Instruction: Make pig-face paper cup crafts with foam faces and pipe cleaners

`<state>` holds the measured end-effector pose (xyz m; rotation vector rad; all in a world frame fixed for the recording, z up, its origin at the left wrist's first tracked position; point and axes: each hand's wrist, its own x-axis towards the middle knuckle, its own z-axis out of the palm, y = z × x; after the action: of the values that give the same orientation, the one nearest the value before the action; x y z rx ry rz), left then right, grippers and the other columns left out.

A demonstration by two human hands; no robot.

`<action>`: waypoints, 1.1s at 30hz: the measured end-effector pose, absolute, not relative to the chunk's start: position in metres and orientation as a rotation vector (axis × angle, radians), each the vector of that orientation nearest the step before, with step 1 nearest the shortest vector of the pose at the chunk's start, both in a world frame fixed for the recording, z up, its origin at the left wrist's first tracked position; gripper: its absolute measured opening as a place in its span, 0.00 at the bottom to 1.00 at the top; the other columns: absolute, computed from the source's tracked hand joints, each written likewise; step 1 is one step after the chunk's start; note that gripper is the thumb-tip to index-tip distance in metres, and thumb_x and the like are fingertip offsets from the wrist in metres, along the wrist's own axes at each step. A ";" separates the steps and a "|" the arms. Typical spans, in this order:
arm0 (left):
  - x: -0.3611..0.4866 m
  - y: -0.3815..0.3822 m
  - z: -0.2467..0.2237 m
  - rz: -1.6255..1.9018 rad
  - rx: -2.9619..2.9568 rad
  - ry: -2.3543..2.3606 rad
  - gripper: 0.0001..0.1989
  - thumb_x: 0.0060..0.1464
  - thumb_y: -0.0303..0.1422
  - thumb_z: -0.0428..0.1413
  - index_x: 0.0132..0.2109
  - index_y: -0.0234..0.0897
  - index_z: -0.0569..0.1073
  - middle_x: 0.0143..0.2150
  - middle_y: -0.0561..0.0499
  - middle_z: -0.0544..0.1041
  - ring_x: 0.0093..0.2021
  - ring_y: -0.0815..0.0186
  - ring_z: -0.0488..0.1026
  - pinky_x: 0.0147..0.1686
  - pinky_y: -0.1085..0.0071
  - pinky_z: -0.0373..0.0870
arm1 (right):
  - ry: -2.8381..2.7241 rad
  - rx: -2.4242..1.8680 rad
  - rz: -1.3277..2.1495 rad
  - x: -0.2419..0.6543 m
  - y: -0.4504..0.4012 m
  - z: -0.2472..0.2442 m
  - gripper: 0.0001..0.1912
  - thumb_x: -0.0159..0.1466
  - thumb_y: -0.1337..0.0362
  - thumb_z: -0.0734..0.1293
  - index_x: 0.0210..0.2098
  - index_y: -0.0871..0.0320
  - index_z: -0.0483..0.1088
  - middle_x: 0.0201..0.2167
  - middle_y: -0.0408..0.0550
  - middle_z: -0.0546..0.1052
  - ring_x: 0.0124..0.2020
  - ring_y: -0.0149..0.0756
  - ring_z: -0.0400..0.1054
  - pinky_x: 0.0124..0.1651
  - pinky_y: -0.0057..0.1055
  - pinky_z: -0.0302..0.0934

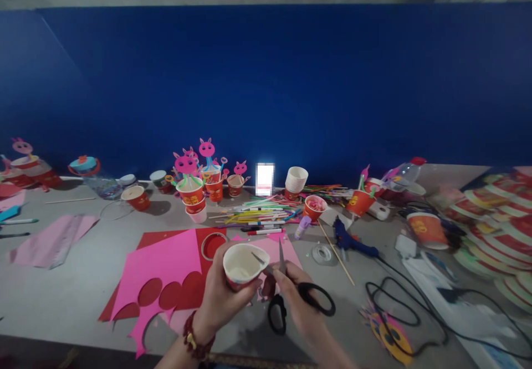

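Head view is showing the left hand [226,297] gripping a paper cup [244,266], tilting its mouth up over the bench [62,286] so the scissors [291,291], gripped in the right hand [297,297], are reaching its rim with blades parted.

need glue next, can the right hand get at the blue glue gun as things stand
Probably not straight away: the right hand holds black scissors. The blue glue gun lies uncovered just beyond it on the table.
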<state>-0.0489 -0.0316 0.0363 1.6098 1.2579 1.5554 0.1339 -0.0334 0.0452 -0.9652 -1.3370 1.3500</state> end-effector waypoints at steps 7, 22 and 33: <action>-0.040 -0.028 0.054 1.228 0.793 0.884 0.31 0.57 0.41 0.61 0.64 0.42 0.63 0.49 0.44 0.79 0.43 0.55 0.79 0.38 0.65 0.77 | -1.431 -1.027 1.407 0.138 -0.027 0.060 0.21 0.70 0.48 0.61 0.32 0.57 0.71 0.28 0.46 0.78 0.28 0.34 0.72 0.31 0.28 0.63; -0.050 -0.026 0.062 0.947 0.744 0.798 0.22 0.60 0.41 0.57 0.58 0.38 0.68 0.34 0.48 0.78 0.27 0.60 0.79 0.23 0.67 0.77 | -2.525 -0.806 0.070 0.161 -0.015 0.081 0.13 0.71 0.68 0.58 0.32 0.57 0.70 0.24 0.43 0.75 0.25 0.34 0.67 0.28 0.30 0.51; -0.053 -0.019 0.048 0.775 0.566 0.727 0.18 0.56 0.40 0.60 0.49 0.33 0.74 0.37 0.44 0.82 0.25 0.63 0.79 0.24 0.71 0.75 | -2.893 -0.569 -0.259 0.167 -0.012 0.109 0.05 0.69 0.72 0.63 0.41 0.62 0.71 0.28 0.48 0.77 0.30 0.39 0.67 0.29 0.33 0.52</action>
<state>-0.0531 -0.0189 0.0480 0.5664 0.7272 0.7752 0.1674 -0.0124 0.1087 -0.5687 -2.8933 -0.2589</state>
